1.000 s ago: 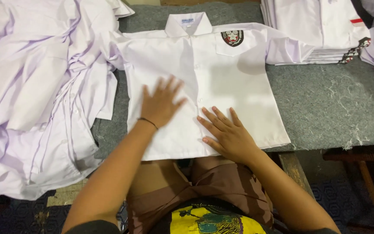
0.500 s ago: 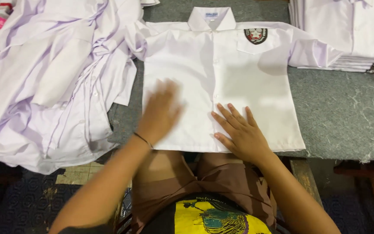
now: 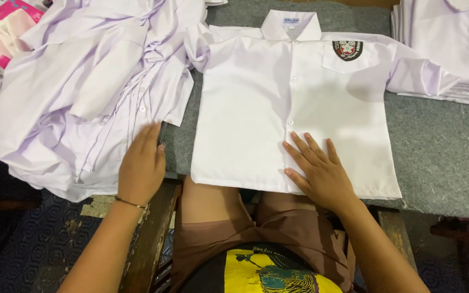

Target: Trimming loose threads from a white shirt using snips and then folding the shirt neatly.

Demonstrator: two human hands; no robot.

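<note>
I see a white short-sleeved shirt (image 3: pixel 278 103) spread face up on the grey felt-covered table (image 3: pixel 441 152), collar away from me, buttoned down the front, a dark crest patch on its chest pocket (image 3: pixel 347 50). Its hem hangs just over the near table edge.

My right hand (image 3: pixel 321 171) lies open, palm down, fingers spread on the lower front beside the button line; it pins the cloth and grips nothing. My left hand (image 3: pixel 141 165) is open and flat too, off the shirt, resting at the edge of the loose heap of white shirts (image 3: pixel 82 92) to the left.

A neat stack of folded shirts (image 3: pixel 451 49) sits at the far right.

My judgement: thin, light, limp cotton, apt to slide on felt and crease easily. Best hold looks like pinching at shoulders or side seams, not the middle.
</note>
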